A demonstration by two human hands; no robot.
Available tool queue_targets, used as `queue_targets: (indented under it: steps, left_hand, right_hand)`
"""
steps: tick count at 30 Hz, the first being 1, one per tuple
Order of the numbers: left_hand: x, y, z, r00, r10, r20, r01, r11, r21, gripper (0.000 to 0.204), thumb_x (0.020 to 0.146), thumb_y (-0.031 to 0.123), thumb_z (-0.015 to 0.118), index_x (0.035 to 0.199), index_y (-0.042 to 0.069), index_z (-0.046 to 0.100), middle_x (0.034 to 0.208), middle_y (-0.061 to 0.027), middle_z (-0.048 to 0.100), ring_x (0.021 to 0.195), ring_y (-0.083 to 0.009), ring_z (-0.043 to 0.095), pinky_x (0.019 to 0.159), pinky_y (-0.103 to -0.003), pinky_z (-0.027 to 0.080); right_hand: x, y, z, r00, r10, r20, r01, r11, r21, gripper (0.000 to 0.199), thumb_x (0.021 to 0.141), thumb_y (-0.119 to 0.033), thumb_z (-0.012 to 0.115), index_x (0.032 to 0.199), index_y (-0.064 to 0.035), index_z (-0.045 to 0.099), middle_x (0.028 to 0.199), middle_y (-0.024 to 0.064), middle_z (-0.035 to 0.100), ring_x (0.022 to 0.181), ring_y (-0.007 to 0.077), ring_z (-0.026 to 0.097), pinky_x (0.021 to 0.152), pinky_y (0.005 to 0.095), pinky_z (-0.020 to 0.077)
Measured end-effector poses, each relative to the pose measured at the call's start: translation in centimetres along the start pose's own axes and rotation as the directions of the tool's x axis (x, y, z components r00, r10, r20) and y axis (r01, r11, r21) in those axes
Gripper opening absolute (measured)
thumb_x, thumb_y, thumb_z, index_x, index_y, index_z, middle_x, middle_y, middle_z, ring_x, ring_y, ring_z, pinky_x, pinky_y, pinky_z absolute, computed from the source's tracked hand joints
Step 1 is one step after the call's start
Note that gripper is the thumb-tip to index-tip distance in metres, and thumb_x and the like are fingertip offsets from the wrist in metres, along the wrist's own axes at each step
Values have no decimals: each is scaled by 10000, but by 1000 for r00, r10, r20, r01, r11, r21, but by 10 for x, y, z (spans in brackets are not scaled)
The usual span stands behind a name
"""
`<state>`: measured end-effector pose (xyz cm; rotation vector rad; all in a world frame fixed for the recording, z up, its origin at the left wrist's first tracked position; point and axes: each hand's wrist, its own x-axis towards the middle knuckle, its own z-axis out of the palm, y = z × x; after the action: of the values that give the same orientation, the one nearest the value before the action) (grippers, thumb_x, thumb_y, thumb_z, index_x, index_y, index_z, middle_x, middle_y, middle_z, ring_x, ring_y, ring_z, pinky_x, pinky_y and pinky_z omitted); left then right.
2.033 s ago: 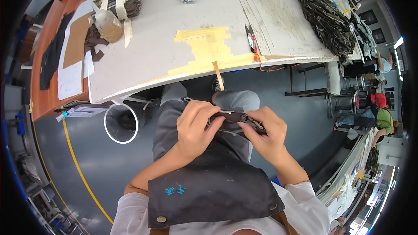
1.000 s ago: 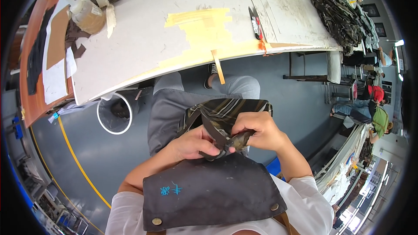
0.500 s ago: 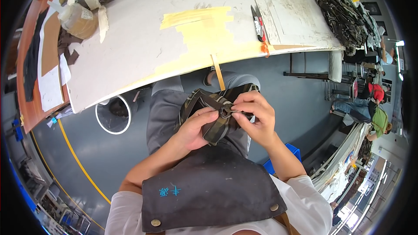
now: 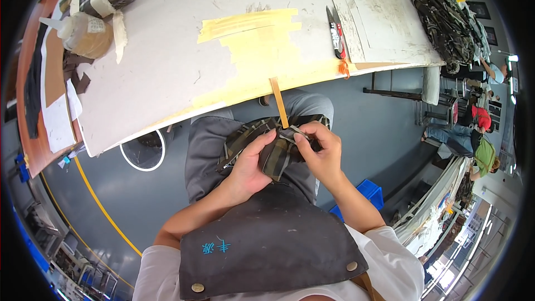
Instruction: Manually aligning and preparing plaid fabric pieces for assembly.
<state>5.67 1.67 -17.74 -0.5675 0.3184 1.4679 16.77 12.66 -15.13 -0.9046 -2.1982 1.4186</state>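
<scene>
- The step in hand looks like working a fold or seam in a small dark plaid fabric piece point(image 4: 276, 153), held over the lap just below the near edge of the table point(image 4: 167, 72).
- The left hand point(image 4: 251, 170) cups the fabric from underneath, fingers curled and thumb pressed on top, so it is closed around the cloth.
- The right hand point(image 4: 323, 153) pinches the right end of the same piece between thumb and forefinger, the other fingers bent loosely behind.
- A thin tan wooden stick point(image 4: 278, 108) hangs down from the table's near edge, its lower end just above the fabric.
- The next move, as I judge it, calls for a firm left grip while the right fingertips shift along the fold; the cloth is limp and could slip open.
- Containers: a round white-rimmed bin point(image 4: 143, 154) stands on the floor under the table's near left edge, contents dark and unclear; a blue plastic crate point(image 4: 370, 192) sits on the floor beside the right arm, its inside hidden.
- A squat tan glue bottle point(image 4: 83, 33) lies near the table's far left corner; black-handled scissors point(image 4: 336, 33) lie near its right edge.
</scene>
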Motion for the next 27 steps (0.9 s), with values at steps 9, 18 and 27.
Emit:
queue_targets:
  steps: [9,18,27]
  left_hand:
    - [-5,2,11,1000,-20,-10,20,999,-36,213,905,205,504,1037,49,568,967,-36,625,887,-128,595,775,-273,474]
    - [3,4,8,1000,7,4,-7,999,-49,230,924,237,471,1019,49,564,948,-33,622,852,-124,599,729,-269,483]
    - [14,3,4,1000,12,-28,-11,1000,21,241,921,225,473,1060,46,555,971,-44,619,866,-126,595,744,-280,482]
  right_hand:
    - [9,-16,8,990,123,-73,-121,992,32,50,794,-1,631,811,6,585,579,-12,523,524,18,452,499,175,397]
    - [9,-21,15,979,129,-158,-122,991,52,41,806,-5,623,807,13,586,590,-16,546,539,9,474,502,166,398]
    - [11,-20,15,970,100,-223,-100,995,10,41,816,-18,621,805,7,591,585,-29,546,524,1,459,480,157,375]
